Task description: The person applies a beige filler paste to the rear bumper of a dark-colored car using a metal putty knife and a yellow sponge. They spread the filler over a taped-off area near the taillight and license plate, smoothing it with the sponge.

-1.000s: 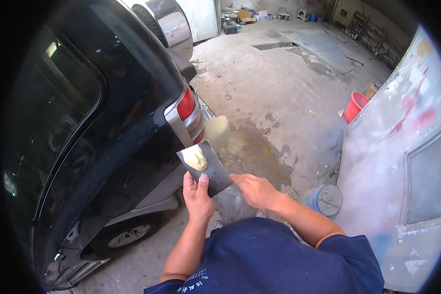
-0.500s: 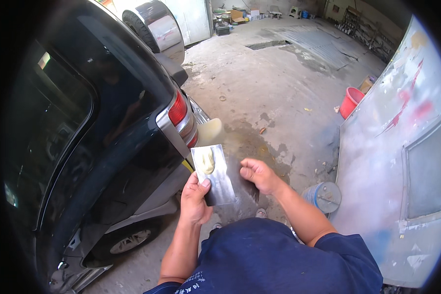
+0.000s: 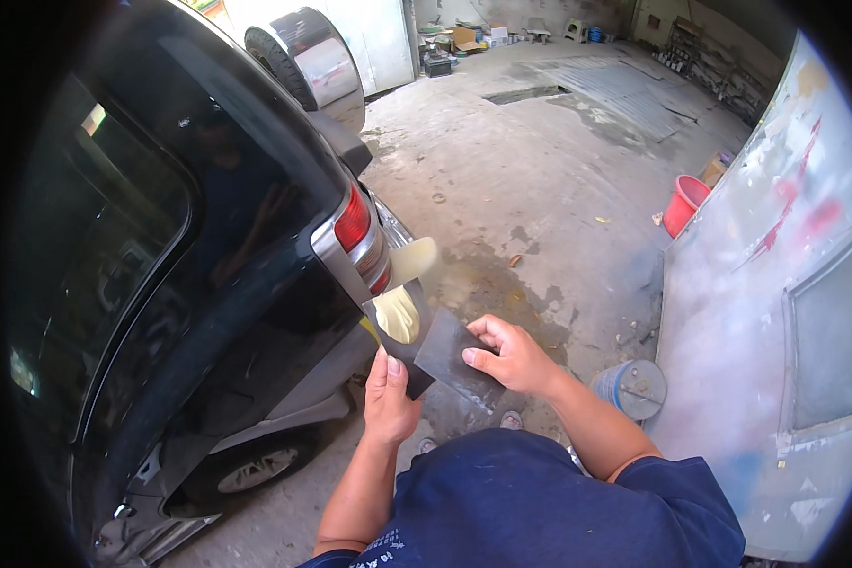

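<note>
The left hand (image 3: 389,402) is pinching a thin dark plate, the left plate (image 3: 417,377), its thumb pressing flat on the upper face near the side edge while the other fingers are mostly hiding underneath. A cream-coloured lump of paste (image 3: 398,320) is sitting on that plate, close to its far edge. The right hand (image 3: 519,360) is gripping a second thin plate, the right plate (image 3: 452,355), with its thumb lying on the face and the fingers curling round the far edge. This plate is slanting across the right edge of the other; I cannot tell whether the two are touching.

Just beyond, a pale bumper corner (image 3: 413,257) is jutting out beneath the red taillight (image 3: 353,221) of a black vehicle (image 3: 256,322), which is filling the left side. Below the hands, the person is wearing a dark blue shirt (image 3: 530,492). To the right, a lidded bucket (image 3: 630,390) is standing on the concrete floor (image 3: 502,156) by the left edge of a paint-smudged panel (image 3: 719,360). Farther up that edge, a red bucket (image 3: 683,208) is standing.
</note>
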Available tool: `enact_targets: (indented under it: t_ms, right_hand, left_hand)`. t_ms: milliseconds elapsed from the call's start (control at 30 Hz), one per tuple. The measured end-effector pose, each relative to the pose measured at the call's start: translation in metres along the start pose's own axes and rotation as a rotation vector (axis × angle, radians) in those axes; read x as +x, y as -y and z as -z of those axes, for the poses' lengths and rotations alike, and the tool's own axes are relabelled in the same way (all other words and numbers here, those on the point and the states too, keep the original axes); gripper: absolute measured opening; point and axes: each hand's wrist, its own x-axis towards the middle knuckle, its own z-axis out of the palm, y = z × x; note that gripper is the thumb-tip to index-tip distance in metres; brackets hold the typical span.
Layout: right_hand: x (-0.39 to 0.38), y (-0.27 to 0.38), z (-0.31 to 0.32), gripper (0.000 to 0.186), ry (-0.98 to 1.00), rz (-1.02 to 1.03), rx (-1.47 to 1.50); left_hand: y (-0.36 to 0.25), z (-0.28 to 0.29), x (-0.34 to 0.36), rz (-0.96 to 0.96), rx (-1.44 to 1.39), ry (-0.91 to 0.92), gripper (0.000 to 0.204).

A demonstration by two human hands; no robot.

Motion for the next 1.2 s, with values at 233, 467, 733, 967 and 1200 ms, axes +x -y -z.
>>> enact_targets:
  t_ms: [233, 467, 733, 967, 1200]
  right_hand:
    - [0.019, 0.027, 0.002, 0.035, 0.085, 0.06, 0.199]
    - [0.014, 0.095, 0.011, 0.031, 0.045, 0.371, -0.298]
    - [0.029, 0.078, -0.005, 0.053, 0.276, 0.873, -0.597]
    - [0.03, 0.054, 0.026, 0.046, 0.202, 0.735, -0.828]
    - [0.023, 0.016, 0.025, 0.042, -0.145, 0.161, 0.148]
  left_hand:
    - [-0.014, 0.005, 0.005, -0.156, 0.661, 0.165, 0.05]
    - [-0.024, 0.045, -0.002, 0.375, -0.215, 0.153, 0.069]
    - [-0.007, 0.048, -0.004, 0.456, -0.616, 0.411, 0.074]
    - [-0.004, 0.043, -0.006, 0.437, -0.705, 0.415, 0.074]
    - [-0.015, 0.022, 0.0, 0.227, -0.243, 0.048, 0.054]
